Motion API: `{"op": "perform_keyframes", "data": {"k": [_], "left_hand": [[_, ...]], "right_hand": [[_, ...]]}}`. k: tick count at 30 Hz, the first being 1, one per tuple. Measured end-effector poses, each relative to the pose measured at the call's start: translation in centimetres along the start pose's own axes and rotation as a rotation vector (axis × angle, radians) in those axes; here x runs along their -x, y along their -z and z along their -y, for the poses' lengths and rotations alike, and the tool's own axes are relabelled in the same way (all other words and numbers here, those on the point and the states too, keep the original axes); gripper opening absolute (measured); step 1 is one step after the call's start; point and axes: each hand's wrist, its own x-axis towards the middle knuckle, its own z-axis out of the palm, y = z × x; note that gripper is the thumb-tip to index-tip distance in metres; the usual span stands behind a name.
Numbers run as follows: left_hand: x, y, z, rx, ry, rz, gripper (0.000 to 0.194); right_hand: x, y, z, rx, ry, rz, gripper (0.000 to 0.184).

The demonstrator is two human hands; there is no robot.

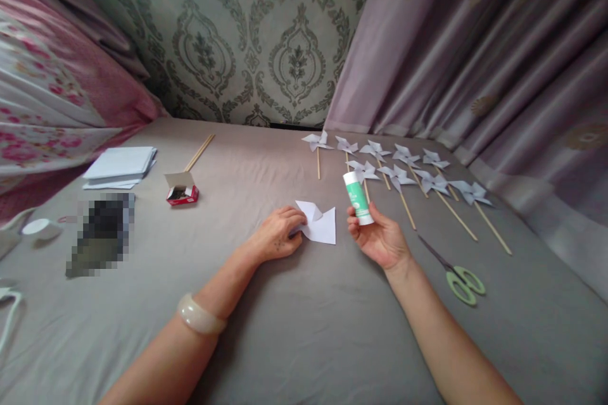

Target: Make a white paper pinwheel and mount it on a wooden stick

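My left hand (279, 232) rests on the grey sheet with its fingers curled, pressing down the left side of a partly folded white paper pinwheel (319, 223). My right hand (377, 239) is palm up, fingers closed round a white and green glue stick (358, 197) held upright just right of the paper. A pale bangle (200, 316) sits on my left wrist.
Several finished paper pinwheels on wooden sticks (403, 174) lie in rows at the back right. Green-handled scissors (458, 275) lie right of my right arm. A small open red box (181, 190), spare wooden sticks (199, 152) and a stack of white paper (121, 166) lie at left.
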Motion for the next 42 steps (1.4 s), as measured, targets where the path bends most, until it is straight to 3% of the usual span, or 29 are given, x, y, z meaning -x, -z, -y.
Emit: {"op": "perform_keyframes", "data": {"k": [6, 9, 20, 24, 27, 34, 38, 42], "left_hand": [[0.0, 0.2, 0.0, -0.053, -0.026, -0.012, 0.019], [0.0, 0.2, -0.4, -0.094, -0.013, -0.013, 0.019], [-0.2, 0.1, -2.9, -0.216, 0.071, 0.049, 0.02], [-0.4, -0.3, -2.9, -0.125, 0.168, 0.036, 0.016], [-0.6, -0.6, -2.8, -0.063, 0.232, 0.005, 0.014], [-0.8, -0.9, -3.2, -0.054, 0.295, -0.02, 0.012], [-0.8, -0.8, -3.3, -0.069, 0.308, -0.005, 0.012], [-0.9, -0.9, -3.4, -0.058, 0.342, -0.012, 0.012]], "right_hand": [[1.0, -0.2, -0.7, 0.343, 0.187, 0.145, 0.045], [1.1, -0.3, -0.5, 0.345, 0.229, 0.18, 0.048], [1.3, -0.3, -0.4, 0.298, 0.182, 0.225, 0.043], [0.8, 0.3, -0.9, 0.362, 0.208, 0.175, 0.049], [0.2, 0.7, -1.5, 0.458, 0.288, 0.061, 0.049], [-1.3, 1.4, -2.3, 0.61, 0.394, -0.088, 0.055], [-1.8, 1.5, -2.6, 0.586, 0.385, -0.122, 0.053], [-2.0, 1.4, -2.8, 0.567, 0.466, -0.213, 0.046]]}}
